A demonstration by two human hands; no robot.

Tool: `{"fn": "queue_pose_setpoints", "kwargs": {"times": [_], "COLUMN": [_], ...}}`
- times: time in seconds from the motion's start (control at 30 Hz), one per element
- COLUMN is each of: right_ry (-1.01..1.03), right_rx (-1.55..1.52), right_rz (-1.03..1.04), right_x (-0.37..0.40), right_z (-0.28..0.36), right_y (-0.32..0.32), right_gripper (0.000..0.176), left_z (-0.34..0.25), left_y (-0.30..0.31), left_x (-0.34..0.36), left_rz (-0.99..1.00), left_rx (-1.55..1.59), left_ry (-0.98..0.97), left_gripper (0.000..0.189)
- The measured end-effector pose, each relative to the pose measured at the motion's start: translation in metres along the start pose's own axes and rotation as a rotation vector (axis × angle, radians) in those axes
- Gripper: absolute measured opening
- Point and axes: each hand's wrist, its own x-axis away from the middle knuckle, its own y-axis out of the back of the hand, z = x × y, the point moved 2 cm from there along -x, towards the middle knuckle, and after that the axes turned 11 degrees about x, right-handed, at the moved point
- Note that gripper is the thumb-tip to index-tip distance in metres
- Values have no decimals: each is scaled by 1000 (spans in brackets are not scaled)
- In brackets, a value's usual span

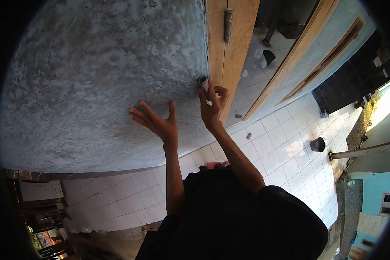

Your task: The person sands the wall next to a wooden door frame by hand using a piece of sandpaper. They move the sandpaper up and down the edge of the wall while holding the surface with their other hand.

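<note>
My left hand is open, fingers spread, against or just off the mottled grey-blue wall; contact is hard to make out. Up and to its right, my right hand is closed on a small curled sheet, dark-rimmed and whitish, that looks like sandpaper. It meets the wall's edge, right beside the wooden door frame. A pale bit of the sheet shows below the fingers.
A metal hinge is on the frame, beside an open doorway with a dark bucket inside. Another bucket and a small brown block are on the white tiled floor. A wooden post stands farther right.
</note>
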Motion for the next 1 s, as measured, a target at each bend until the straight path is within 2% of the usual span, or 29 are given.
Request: {"fn": "queue_pose_setpoints", "kwargs": {"times": [0.1, 0.33, 0.43, 0.53, 0.73, 1.0], "right_ry": [-51, -75, -72, -60, -69, -99], "right_rx": [-74, -55, -59, -106, -43, -121], "right_rz": [-61, 4, 12, -67, 24, 8], "right_x": [-24, 27, 7, -20, 28, -11], "right_z": [16, -21, -13, 1, -28, -3], "right_y": [-1, -8, -8, -5, -10, -2], "right_gripper": [56, 53, 53, 54, 54, 54], "left_z": [-1, 1, 2, -1, 0, -2], "left_y": [0, 0, -1, 0, 0, 1], "left_x": [3, 4, 5, 4, 4, 4], "left_rz": [-1, 12, 7, 1, 13, 10], "left_rx": [7, 23, 17, 19, 26, 31], "left_ry": [1, 17, 16, 7, 19, 6], "left_gripper": [99, 100, 99, 100, 98, 98]}}
